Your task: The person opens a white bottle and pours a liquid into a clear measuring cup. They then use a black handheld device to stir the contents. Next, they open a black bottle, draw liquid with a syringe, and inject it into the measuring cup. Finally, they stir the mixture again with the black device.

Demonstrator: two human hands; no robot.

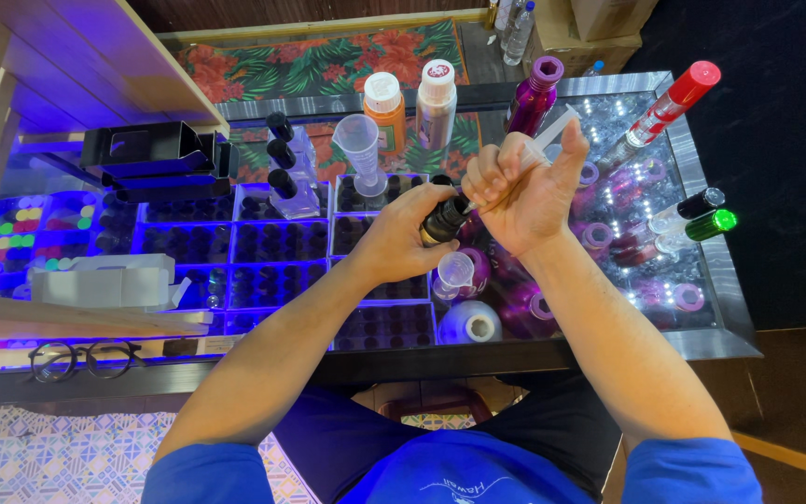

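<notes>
My left hand (401, 238) grips a small dark bottle (444, 219), tilted, above the glass counter. My right hand (521, 187) is closed around a clear plastic syringe (548, 135), thumb on its plunger, with the needle tip pointing down into the bottle's mouth. Both hands meet over the middle of the counter. Just below them stands a small clear measuring cup (455, 271) and a round white bottle (469, 324).
A clear measuring beaker (363, 149), an orange bottle (385, 107), a silver bottle (437, 98), a purple bottle (534, 93) and a red-capped spray bottle (669, 103) stand at the back. Trays of small dark bottles (272, 247) fill the left. Eyeglasses (76, 357) lie on the front ledge.
</notes>
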